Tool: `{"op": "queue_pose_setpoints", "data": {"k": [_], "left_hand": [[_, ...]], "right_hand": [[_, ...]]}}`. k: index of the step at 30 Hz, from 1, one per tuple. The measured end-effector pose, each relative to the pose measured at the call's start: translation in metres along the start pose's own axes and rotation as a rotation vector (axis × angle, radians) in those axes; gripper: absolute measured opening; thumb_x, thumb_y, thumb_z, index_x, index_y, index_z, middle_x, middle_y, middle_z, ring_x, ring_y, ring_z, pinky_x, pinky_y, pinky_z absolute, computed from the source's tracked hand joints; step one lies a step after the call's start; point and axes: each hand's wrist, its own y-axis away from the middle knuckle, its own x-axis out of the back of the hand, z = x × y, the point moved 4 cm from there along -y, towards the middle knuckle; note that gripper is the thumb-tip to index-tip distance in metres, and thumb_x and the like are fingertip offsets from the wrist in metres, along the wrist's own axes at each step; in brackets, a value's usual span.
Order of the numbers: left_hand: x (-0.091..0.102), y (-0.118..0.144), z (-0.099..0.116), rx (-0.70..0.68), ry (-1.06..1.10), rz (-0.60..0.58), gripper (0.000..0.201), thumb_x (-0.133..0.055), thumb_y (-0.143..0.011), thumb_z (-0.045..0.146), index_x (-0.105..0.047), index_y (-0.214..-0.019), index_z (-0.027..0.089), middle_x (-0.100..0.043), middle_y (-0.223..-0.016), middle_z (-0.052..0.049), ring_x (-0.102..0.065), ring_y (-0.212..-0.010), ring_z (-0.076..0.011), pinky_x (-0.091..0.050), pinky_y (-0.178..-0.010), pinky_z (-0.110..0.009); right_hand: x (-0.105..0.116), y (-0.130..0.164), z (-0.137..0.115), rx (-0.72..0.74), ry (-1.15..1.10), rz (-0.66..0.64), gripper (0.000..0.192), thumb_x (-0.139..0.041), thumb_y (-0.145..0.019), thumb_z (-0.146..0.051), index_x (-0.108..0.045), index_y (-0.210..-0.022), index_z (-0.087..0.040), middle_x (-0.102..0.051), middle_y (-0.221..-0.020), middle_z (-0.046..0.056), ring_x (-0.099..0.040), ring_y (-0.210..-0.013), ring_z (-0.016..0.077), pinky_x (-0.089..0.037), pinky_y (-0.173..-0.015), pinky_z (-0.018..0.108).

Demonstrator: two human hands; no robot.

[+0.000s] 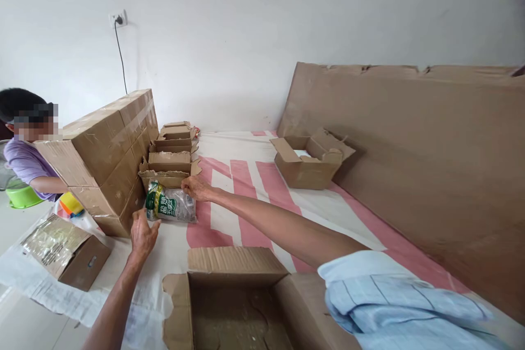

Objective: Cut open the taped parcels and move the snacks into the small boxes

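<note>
Both arms reach far over the striped sheet. Left hand touches the near-left corner of the green-and-clear packet, fingers loosely apart; right hand pinches its top-right edge. Packet lies flat against the row of small open boxes, beside the stacked cartons. Risk: thin edge grip may slip, or the packet snag a ragged flap.

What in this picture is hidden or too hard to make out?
All in the head view:
- Print on the green and white bag: too small to read.
- Left hand: seen from the back, so its fingers' grip on the bag is hidden.
- Contents of the row of small open boxes: hidden by their flaps.
- Near open box: cut off by the bottom edge.
- Person at left: hidden by stacked cartons.
</note>
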Motion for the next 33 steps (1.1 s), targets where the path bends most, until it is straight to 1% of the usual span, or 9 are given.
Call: {"op": "queue_pose_setpoints", "data": {"k": [3, 6, 13, 15, 18, 22, 26, 30, 33], "left_hand": [[-0.02, 0.011, 0.023, -0.093, -0.109, -0.143, 0.025, -0.075, -0.089, 0.03, -0.07, -0.113, 0.023, -0.077, -0.117, -0.012, -0.071, -0.115, -0.0329, -0.051, -0.099, -0.041], [-0.041, 0.011, 0.045, -0.137, -0.198, -0.236, 0.02, -0.076, -0.089, 0.031, -0.07, -0.107, 0.025, -0.078, -0.107, -0.009, -0.072, -0.106, -0.03, -0.05, -0.09, -0.035], [-0.059, -0.004, 0.064, -0.061, -0.377, -0.174, 0.036, -0.061, -0.099, 0.04, -0.06, -0.129, 0.02, -0.075, -0.122, -0.021, -0.07, -0.116, -0.0389, -0.05, -0.095, -0.045], [-0.059, -0.007, 0.067, -0.049, -0.408, -0.149, 0.037, -0.058, -0.1, 0.039, -0.061, -0.131, 0.018, -0.074, -0.123, -0.024, -0.07, -0.117, -0.0416, -0.05, -0.097, -0.048], [-0.053, -0.008, 0.071, -0.065, -0.433, -0.138, 0.035, -0.057, -0.1, 0.034, -0.063, -0.13, 0.017, -0.075, -0.121, -0.025, -0.069, -0.119, -0.0422, -0.05, -0.098, -0.049], [-0.039, -0.002, 0.077, -0.125, -0.426, -0.201, 0.026, -0.063, -0.092, 0.022, -0.07, -0.117, 0.019, -0.078, -0.117, -0.02, -0.072, -0.113, -0.0372, -0.052, -0.095, -0.044], [-0.012, 0.004, 0.093, -0.189, -0.379, -0.258, 0.013, -0.067, -0.089, 0.02, -0.075, -0.099, 0.019, -0.08, -0.103, -0.013, -0.074, -0.103, -0.0296, -0.053, -0.092, -0.036], [0.038, 0.024, 0.129, -0.299, -0.28, -0.243, 0.019, -0.062, -0.095, 0.026, -0.075, -0.107, 0.02, -0.079, -0.109, -0.008, -0.073, -0.103, -0.0225, -0.053, -0.096, -0.031], [0.08, 0.067, 0.168, -0.462, -0.09, -0.269, 0.024, -0.065, -0.093, 0.037, -0.077, -0.107, 0.022, -0.078, -0.108, -0.006, -0.072, -0.105, -0.0256, -0.055, -0.097, -0.036]], "right_hand": [[-0.006, 0.003, 0.004, -0.028, 0.041, 0.04, 0.03, -0.069, -0.103, -0.04, -0.07, -0.12, -0.016, -0.072, -0.119, 0.007, -0.071, -0.104, 0.0227, -0.062, -0.091, 0.043], [-0.007, 0.005, 0.002, -0.04, 0.047, 0.079, 0.03, -0.069, -0.103, -0.039, -0.07, -0.122, -0.016, -0.072, -0.122, 0.008, -0.071, -0.106, 0.0231, -0.061, -0.092, 0.044], [0.006, 0.009, -0.016, -0.003, -0.023, 0.108, 0.021, -0.069, -0.101, -0.035, -0.072, -0.11, -0.016, -0.074, -0.115, 0.007, -0.071, -0.104, 0.0223, -0.058, -0.095, 0.043], [0.018, 0.018, -0.026, 0.016, -0.048, 0.114, 0.009, -0.07, -0.097, -0.022, -0.076, -0.1, -0.016, -0.077, -0.114, 0.009, -0.071, -0.105, 0.0238, -0.056, -0.096, 0.039], [0.044, 0.049, -0.042, 0.045, -0.095, 0.138, 0.015, -0.066, -0.089, -0.009, -0.08, -0.091, -0.016, -0.08, -0.11, 0.01, -0.071, -0.105, 0.0249, -0.053, -0.096, 0.034], [0.081, 0.125, -0.048, 0.043, -0.199, 0.174, 0.022, -0.061, -0.092, -0.017, -0.079, -0.104, -0.014, -0.08, -0.112, 0.008, -0.07, -0.1, 0.0202, -0.053, -0.092, 0.031], [0.102, 0.219, -0.031, -0.053, -0.315, 0.241, 0.031, -0.063, -0.093, -0.033, -0.077, -0.113, -0.014, -0.079, -0.119, 0.012, -0.07, -0.105, 0.0227, -0.055, -0.095, 0.035], [0.094, 0.296, 0.005, -0.197, -0.443, 0.375, 0.041, -0.065, -0.089, -0.052, -0.078, -0.109, -0.018, -0.08, -0.113, 0.012, -0.073, -0.102, 0.0253, -0.057, -0.095, 0.042], [0.069, 0.335, 0.037, -0.34, -0.639, 0.546, 0.047, -0.077, -0.077, -0.059, -0.08, -0.101, -0.02, -0.081, -0.103, 0.01, -0.073, -0.09, 0.0247, -0.059, -0.088, 0.043]]}}
